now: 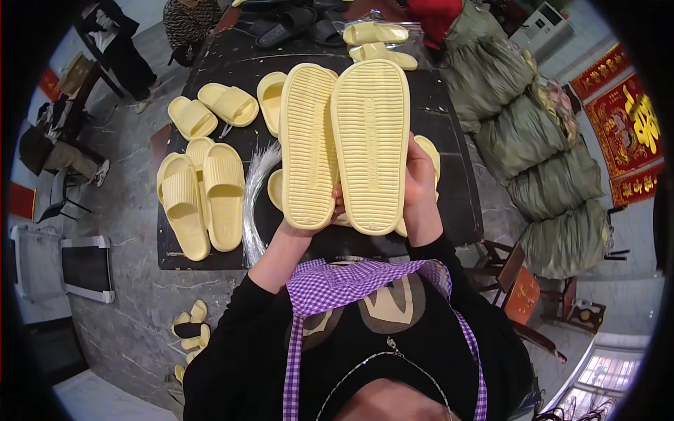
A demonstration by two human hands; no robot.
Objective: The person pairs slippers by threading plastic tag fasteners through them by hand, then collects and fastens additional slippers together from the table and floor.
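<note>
Two pale yellow slippers are held up side by side over the dark table [449, 151], ribbed soles facing me. My left hand [295, 228] grips the heel end of the left slipper [307, 144]. My right hand [420, 189] holds the right slipper [371, 140] along its outer edge and heel. More yellow slippers lie partly hidden beneath the raised pair.
A pair of yellow slippers [203, 196] lies at the table's left, with more pairs [214, 109] behind and at the far end [379, 42]. A bundle of clear plastic ties [256, 196] lies beside them. Stuffed green sacks [540, 140] stand at right. Slippers lie on the floor [191, 330].
</note>
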